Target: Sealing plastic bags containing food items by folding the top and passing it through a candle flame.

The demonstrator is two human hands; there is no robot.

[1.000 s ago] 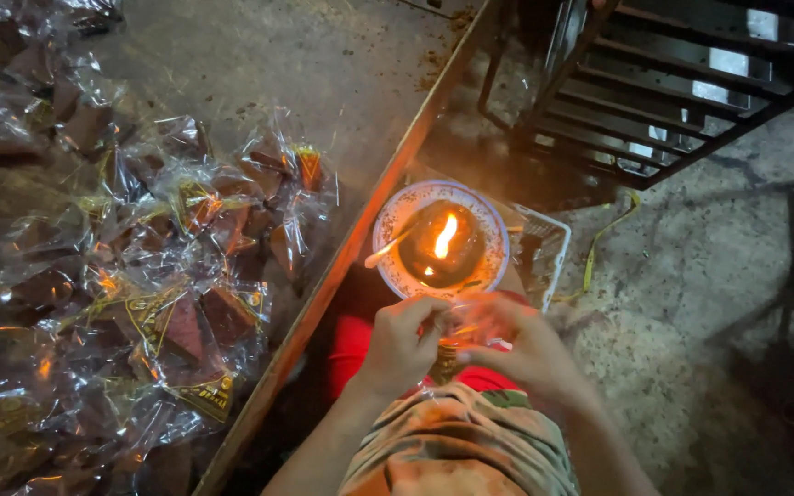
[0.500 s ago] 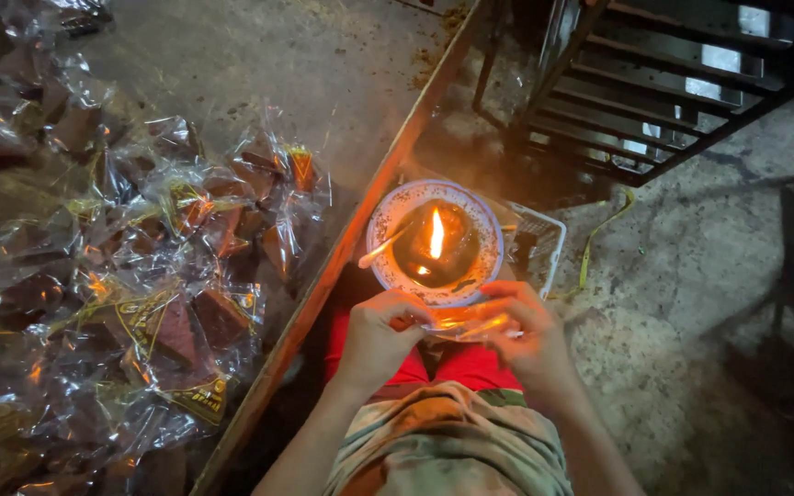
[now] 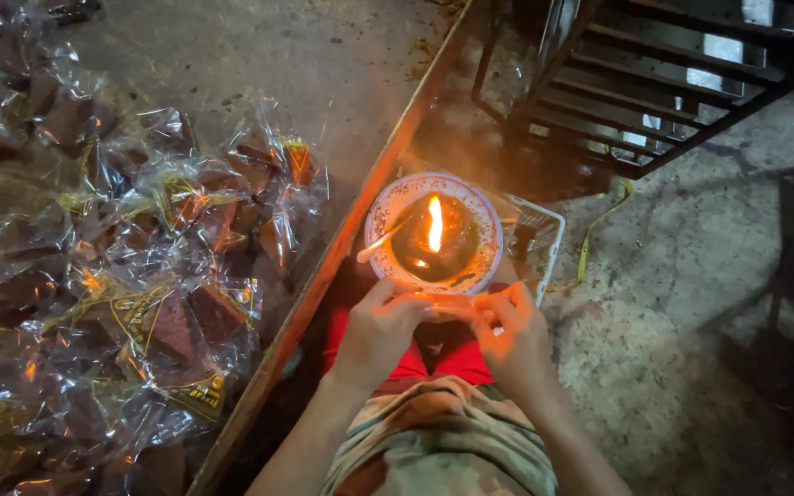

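Note:
A round patterned bowl point(image 3: 384, 211) holds dark oil with a burning flame point(image 3: 435, 223) in the middle, and a thin stick point(image 3: 380, 243) leans on its left rim. My left hand point(image 3: 378, 328) and my right hand point(image 3: 510, 332) are together just below the bowl's near rim. Between them they pinch the edge of a clear plastic packet point(image 3: 452, 303), held close to the flame. What is inside the packet is hidden by my fingers.
Many clear packets of dark brown squares point(image 3: 172, 321) lie heaped on the grey table point(image 3: 259, 64) at the left, bounded by a wooden edge point(image 3: 342, 257). A white wire basket point(image 3: 535, 234) sits under the bowl. Dark metal steps point(image 3: 654, 83) stand at the back right on concrete floor.
My hands have stayed pinched together at the bowl's near rim. The view has shifted a little, so the bowl now sits slightly higher in the frame.

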